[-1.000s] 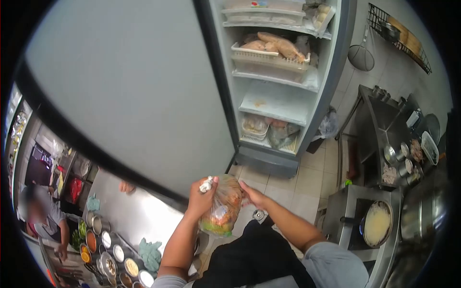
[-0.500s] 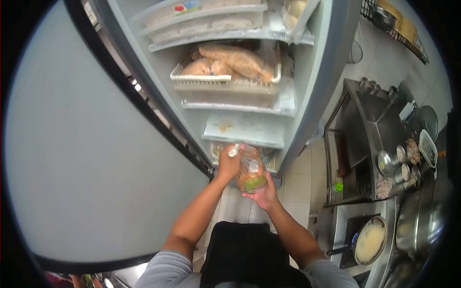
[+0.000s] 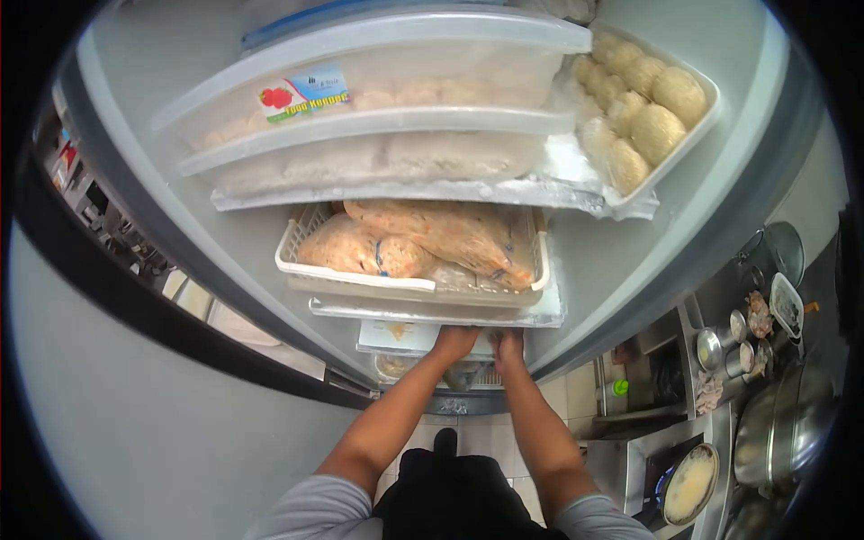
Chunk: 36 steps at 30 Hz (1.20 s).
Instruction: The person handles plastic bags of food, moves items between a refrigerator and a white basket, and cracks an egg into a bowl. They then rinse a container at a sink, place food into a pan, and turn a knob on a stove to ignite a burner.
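Both my hands reach into the lower part of an open upright fridge, under the shelf that bears a white basket (image 3: 355,282). My left hand (image 3: 457,340) is at the front of a low white shelf (image 3: 382,337), its fingers hidden under the shelf above. Just right of it my right hand (image 3: 509,346) also points inward, with its fingertips out of sight. The plastic bag of orange and green food cannot be made out now, and I cannot tell whether either hand still holds it. Large plastic-wrapped rolls of pale, orange-flecked filling (image 3: 441,234) lie in the basket above.
Higher up are a clear food box (image 3: 432,54) and a tray of pale dough balls (image 3: 661,108). The fridge door (image 3: 117,387) stands wide on the left. At right, a pan (image 3: 691,486) of pale food sits over a blue flame, beside a large steel pot (image 3: 765,423).
My hands have gone forward into the fridge, and the bag they held has passed from sight. The view has moved closer to the shelves.
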Each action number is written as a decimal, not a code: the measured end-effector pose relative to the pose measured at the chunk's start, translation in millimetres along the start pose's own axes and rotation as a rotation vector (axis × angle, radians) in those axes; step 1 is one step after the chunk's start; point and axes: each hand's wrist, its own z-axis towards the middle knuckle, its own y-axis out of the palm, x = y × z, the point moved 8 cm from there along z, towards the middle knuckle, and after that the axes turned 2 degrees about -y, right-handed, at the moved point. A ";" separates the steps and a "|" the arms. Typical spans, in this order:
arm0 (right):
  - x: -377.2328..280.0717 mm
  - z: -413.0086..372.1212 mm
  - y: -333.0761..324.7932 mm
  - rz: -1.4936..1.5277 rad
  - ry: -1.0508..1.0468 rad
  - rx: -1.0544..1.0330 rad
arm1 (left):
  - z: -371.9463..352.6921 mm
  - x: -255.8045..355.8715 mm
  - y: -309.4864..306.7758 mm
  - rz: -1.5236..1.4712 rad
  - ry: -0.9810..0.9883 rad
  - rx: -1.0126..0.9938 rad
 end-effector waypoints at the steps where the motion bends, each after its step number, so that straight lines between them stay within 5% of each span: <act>1: -14.9 -17.6 -0.1 -0.419 0.063 0.007 | -18.0 21.0 -21.8 0.066 0.148 -0.018; 3: -91.2 -96.7 49.5 -1.026 -0.164 -0.335 | -66.1 31.2 -90.8 -0.570 -0.132 0.269; 5: -170.2 -175.7 81.1 -0.589 -0.369 -0.315 | -124.1 14.4 -128.1 -0.907 -0.347 0.667; 7: -254.8 -221.6 96.5 -0.653 -0.968 -0.187 | -132.6 36.8 -189.2 -0.967 -0.209 0.823; 9: -283.2 -197.5 101.8 -0.617 -0.793 -0.019 | -121.8 57.4 -235.1 -1.276 -0.217 0.964; 11: -294.3 -147.0 110.2 -0.624 -0.760 0.085 | -99.5 41.3 -258.6 -1.499 -0.216 0.857; 13: -281.2 -100.5 113.4 -0.276 -0.272 -0.009 | -84.1 26.9 -275.8 -1.597 -0.318 0.836; 16: -285.2 -68.0 134.1 -0.141 -0.057 -0.219 | -71.5 20.5 -282.1 -1.626 -0.462 0.818; 20: -269.2 -15.2 155.6 -0.087 -0.010 -0.316 | -68.4 14.2 -284.9 -1.529 -0.407 0.926; 22: -280.2 -21.7 158.5 0.125 -0.099 -0.154 | -76.9 15.1 -292.0 -1.361 -0.416 1.127; 26: -265.5 -4.3 139.8 -0.109 -0.111 -0.059 | -76.3 11.5 -293.2 -1.274 -0.326 1.122; 36: -279.1 -28.3 145.9 0.277 0.001 -0.224 | -102.3 49.9 -309.2 -1.241 -0.251 1.128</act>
